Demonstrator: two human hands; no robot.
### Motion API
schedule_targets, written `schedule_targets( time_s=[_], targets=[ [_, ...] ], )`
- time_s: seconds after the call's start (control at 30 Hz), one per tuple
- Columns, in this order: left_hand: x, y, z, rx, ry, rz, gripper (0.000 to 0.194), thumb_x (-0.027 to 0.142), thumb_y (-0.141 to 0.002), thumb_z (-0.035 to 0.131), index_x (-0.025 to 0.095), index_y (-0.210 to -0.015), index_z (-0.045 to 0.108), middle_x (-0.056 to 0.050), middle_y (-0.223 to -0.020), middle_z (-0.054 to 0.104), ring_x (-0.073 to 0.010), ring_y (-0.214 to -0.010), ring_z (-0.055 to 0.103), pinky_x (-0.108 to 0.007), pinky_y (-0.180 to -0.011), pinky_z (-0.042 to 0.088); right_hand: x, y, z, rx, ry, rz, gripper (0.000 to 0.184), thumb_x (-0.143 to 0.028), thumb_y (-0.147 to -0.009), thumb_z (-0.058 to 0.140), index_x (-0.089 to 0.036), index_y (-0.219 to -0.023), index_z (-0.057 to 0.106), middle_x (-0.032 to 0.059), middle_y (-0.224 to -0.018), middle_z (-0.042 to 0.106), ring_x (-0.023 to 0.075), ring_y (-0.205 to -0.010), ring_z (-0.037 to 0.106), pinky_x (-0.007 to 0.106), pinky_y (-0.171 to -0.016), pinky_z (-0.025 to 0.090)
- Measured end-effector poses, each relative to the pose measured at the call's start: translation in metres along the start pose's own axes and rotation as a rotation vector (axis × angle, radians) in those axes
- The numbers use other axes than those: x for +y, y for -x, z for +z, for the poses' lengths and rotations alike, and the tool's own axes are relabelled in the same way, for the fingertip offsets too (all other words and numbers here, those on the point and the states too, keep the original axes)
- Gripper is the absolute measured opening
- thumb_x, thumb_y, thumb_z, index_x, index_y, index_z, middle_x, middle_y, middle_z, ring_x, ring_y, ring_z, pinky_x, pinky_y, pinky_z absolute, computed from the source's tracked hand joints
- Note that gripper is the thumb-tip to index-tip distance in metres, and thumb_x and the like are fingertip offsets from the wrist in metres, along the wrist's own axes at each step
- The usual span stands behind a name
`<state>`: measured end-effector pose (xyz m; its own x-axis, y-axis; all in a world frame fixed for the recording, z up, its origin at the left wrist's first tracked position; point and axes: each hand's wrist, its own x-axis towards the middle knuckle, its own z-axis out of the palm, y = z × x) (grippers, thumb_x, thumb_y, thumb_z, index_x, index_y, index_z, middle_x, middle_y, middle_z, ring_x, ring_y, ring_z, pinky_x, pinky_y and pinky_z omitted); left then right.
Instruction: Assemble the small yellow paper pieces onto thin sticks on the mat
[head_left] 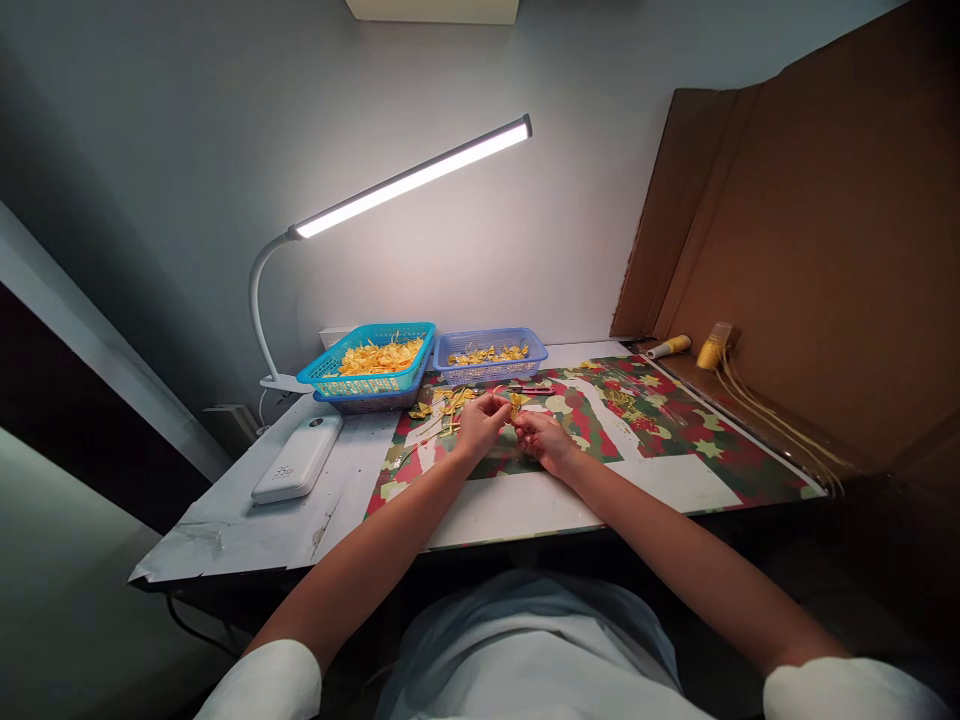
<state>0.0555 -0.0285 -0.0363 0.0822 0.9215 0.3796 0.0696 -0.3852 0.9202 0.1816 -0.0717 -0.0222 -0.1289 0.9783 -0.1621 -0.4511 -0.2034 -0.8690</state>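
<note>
My left hand [482,424] and my right hand [545,441] meet over the middle of the table, fingertips pinched close together. Between them shows a small yellow petal-like piece [516,405], gripped from both sides; its exact kind is too small to make out. Just beyond my left hand lies a loose pile of yellow pieces [450,400], some with thin stems. A dark-and-pink slim tool [531,390], perhaps a cutter, lies on the patterned mat [592,420] behind my fingers.
A turquoise basket [315,378] heaped with yellow pieces sits on a blue one, beside a purple-blue basket [491,372] holding more. A white power bank [298,460] lies left, under a lit lamp [412,178]. Cardboard [810,220], a yellow spool [714,345] and cords [780,425] are at right.
</note>
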Motion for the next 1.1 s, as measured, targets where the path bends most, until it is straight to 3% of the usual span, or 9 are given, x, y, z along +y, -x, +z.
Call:
schedule_targets(
  time_s=[0.3,0.53,1.1],
  targets=[
    [0.004,0.001,-0.002,-0.020,-0.035,0.033,0.014,0.028,-0.069,0.063,0.015,-0.069,0.061,0.001,-0.061,0.060,-0.0103,-0.054,0.055,-0.022,-0.054,0.044,0.003,-0.006,-0.004,-0.014,-0.018,0.009,0.014,-0.020,-0.057,0.066,-0.016,-0.058,0.052,-0.0051,-0.050,0.049,0.0028,-0.042,0.034,0.018,-0.044,0.030],
    [0.012,-0.002,-0.008,-0.109,-0.002,-0.021,0.019,0.033,-0.066,0.067,0.014,-0.068,0.061,0.000,-0.059,0.060,-0.0106,-0.055,0.055,-0.022,-0.053,0.043,0.001,-0.003,-0.002,-0.008,-0.020,0.005,0.009,-0.018,-0.057,0.063,-0.016,-0.057,0.054,-0.0048,-0.050,0.049,0.0035,-0.044,0.033,0.019,-0.045,0.030],
    [0.016,-0.005,-0.008,-0.164,0.070,-0.081,0.027,0.038,-0.062,0.070,0.014,-0.066,0.058,0.002,-0.056,0.057,-0.0090,-0.051,0.052,-0.021,-0.051,0.040,0.002,-0.003,-0.003,-0.018,0.016,-0.008,0.012,-0.021,-0.056,0.064,-0.016,-0.058,0.053,-0.0051,-0.050,0.048,0.0039,-0.044,0.034,0.019,-0.045,0.031]
  ],
)
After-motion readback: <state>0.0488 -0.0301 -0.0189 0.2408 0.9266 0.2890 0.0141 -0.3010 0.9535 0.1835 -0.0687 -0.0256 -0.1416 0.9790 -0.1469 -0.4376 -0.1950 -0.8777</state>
